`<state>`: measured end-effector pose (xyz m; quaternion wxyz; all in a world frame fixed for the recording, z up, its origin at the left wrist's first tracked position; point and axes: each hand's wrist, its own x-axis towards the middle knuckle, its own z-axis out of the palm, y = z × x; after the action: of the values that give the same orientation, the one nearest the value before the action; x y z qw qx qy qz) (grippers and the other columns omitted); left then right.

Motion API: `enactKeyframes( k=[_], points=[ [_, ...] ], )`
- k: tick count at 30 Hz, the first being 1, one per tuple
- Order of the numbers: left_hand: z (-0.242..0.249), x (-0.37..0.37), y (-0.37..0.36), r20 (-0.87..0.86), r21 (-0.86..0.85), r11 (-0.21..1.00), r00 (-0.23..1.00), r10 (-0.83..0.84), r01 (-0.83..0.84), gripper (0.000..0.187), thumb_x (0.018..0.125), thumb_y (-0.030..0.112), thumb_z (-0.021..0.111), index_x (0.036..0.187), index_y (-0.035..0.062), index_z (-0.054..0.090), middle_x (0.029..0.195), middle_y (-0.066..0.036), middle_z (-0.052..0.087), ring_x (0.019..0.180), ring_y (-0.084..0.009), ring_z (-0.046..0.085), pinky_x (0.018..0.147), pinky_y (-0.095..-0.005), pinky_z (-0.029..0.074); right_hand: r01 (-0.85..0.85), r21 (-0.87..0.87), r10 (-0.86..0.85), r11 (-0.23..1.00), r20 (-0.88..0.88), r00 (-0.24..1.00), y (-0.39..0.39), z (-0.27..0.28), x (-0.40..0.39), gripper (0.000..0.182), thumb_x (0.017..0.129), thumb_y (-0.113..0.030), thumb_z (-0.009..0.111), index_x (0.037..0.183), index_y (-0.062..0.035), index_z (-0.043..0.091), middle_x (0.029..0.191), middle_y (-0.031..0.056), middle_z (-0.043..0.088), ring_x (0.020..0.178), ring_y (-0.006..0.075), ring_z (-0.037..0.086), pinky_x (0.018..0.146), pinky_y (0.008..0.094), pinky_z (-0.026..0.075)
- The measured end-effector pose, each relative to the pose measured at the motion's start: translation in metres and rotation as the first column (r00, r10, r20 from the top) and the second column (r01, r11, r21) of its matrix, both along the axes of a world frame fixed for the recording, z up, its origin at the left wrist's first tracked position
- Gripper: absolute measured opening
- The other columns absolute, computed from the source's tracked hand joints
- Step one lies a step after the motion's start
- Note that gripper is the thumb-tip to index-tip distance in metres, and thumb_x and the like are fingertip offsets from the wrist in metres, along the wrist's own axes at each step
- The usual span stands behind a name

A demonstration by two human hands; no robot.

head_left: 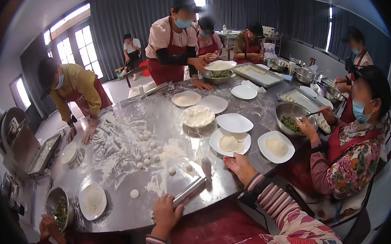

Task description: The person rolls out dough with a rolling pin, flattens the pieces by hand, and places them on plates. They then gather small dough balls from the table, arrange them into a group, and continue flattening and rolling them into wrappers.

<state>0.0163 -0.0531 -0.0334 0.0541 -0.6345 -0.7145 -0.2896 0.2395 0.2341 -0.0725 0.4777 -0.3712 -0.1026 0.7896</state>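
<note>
Pale dough rounds point(228, 143) are being carried by a white plate point(214, 145) on the steel table point(134, 217), and this plate is being taken as the landmark. At its near rim the right hand point(238, 166) is being held, palm turned up and fingers partly spread; its grip is being left open, with nothing seen inside. Whether the rim is being touched cannot be told. From that grip the rounds are lying straight ahead, away from the body, and being flat and circular, they are offering no long axis.

Well to the near left of the plate, the left hand point(167, 212) is being rested by the table edge, fingers bent; how far its grip is closed cannot be told. Between this hand and the plate a metal bar point(188, 192) is lying, its long axis being slanted from the left hand toward the plate. The plate is thus being approached most closely by the right hand. Just beyond the plate, another white plate point(235, 122) is being seen.
</note>
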Motion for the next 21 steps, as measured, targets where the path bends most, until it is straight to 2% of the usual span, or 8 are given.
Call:
enactKeyframes(
  k=[6,8,10,13,14,18,20,21],
  points=[
    [-0.001,0.0,0.003,-0.003,0.028,1.0,1.0,-0.006,0.006,0.045,0.07,0.027,0.072,0.103,0.0023,0.054,0.104,-0.019,0.057,0.092,-0.037,0.054,0.08,-0.045,0.044,0.145,-0.149,-0.145,0.978,0.009,0.989,0.026,-0.004,-0.008,0.022,0.089,0.0,0.039,0.11,0.0072,0.04,0.1,0.0223,0.05,0.083,0.0329,0.056,0.079,0.0507,0.052],
    [-0.003,-0.001,0.003,0.019,0.008,1.0,1.0,0.004,-0.004,0.045,0.069,0.028,0.072,0.103,0.0025,0.054,0.104,-0.019,0.057,0.092,-0.0369,0.054,0.08,-0.0451,0.044,0.098,-0.044,-0.103,0.994,-0.134,0.986,0.034,0.0,-0.002,0.025,0.086,0.004,0.039,0.111,0.0082,0.039,0.102,0.023,0.049,0.085,0.0336,0.056,0.081,0.051,0.052],
    [-0.005,-0.002,0.004,-0.001,0.01,1.0,1.0,0.002,-0.002,0.046,0.069,0.028,0.072,0.102,0.0029,0.055,0.104,-0.019,0.057,0.093,-0.0369,0.055,0.08,-0.045,0.044,0.119,-0.132,-0.156,0.984,-0.317,0.936,0.062,0.005,0.004,0.029,0.084,0.008,0.035,0.113,0.0087,0.038,0.1,0.0235,0.049,0.086,0.0354,0.056,0.081,0.0537,0.052],
    [-0.006,-0.002,0.004,0.004,0.045,0.999,1.0,-0.01,0.01,0.044,0.071,0.028,0.072,0.102,0.0028,0.054,0.103,-0.02,0.057,0.092,-0.0376,0.054,0.079,-0.0441,0.044,0.194,-0.1,-0.194,0.976,0.015,0.981,0.086,0.013,0.007,0.036,0.083,0.009,0.035,0.119,0.0057,0.036,0.104,0.0254,0.049,0.088,0.0375,0.056,0.083,0.0564,0.05],
    [-0.004,-0.004,0.005,-0.002,0.046,0.999,1.0,-0.019,0.019,0.044,0.071,0.028,0.072,0.102,0.0028,0.054,0.103,-0.02,0.057,0.092,-0.0376,0.054,0.079,-0.0441,0.044,0.202,-0.099,-0.202,0.974,0.009,0.979,0.084,0.008,0.011,0.036,0.083,0.009,0.035,0.119,0.0057,0.036,0.104,0.0254,0.049,0.088,0.0375,0.056,0.083,0.0564,0.05],
    [-0.003,0.002,0.004,0.025,0.046,0.999,1.0,0.004,-0.006,0.045,0.07,0.027,0.072,0.102,0.0025,0.054,0.103,-0.02,0.057,0.093,-0.0376,0.054,0.08,-0.0442,0.045,0.034,0.007,-0.034,0.999,0.022,0.999,0.063,-0.01,0.031,0.03,0.088,0.006,0.033,0.117,0.0048,0.038,0.105,0.0263,0.048,0.086,0.0404,0.058,0.076,0.0586,0.053],
    [0.003,0.002,0.004,0.018,0.028,1.0,1.0,0.009,-0.01,0.045,0.069,0.026,0.072,0.102,0.002,0.054,0.103,-0.02,0.057,0.092,-0.0371,0.055,0.08,-0.0443,0.045,-0.082,0.027,0.078,0.996,0.126,0.989,0.043,-0.009,0.03,0.025,0.092,0.0,0.035,0.116,0.0047,0.038,0.1,0.0235,0.053,0.084,0.0389,0.06,0.075,0.055,0.054],
    [0.005,0.003,0.004,0.018,0.026,1.0,1.0,-0.003,0.002,0.045,0.069,0.026,0.072,0.102,0.0017,0.053,0.103,-0.02,0.057,0.092,-0.0372,0.055,0.08,-0.0444,0.045,-0.156,0.044,0.143,0.987,0.215,0.966,0.025,0.001,0.028,0.022,0.095,-0.009,0.04,0.112,0.0059,0.041,0.09,0.0194,0.057,0.078,0.0329,0.063,0.07,0.0496,0.057]
  ],
)
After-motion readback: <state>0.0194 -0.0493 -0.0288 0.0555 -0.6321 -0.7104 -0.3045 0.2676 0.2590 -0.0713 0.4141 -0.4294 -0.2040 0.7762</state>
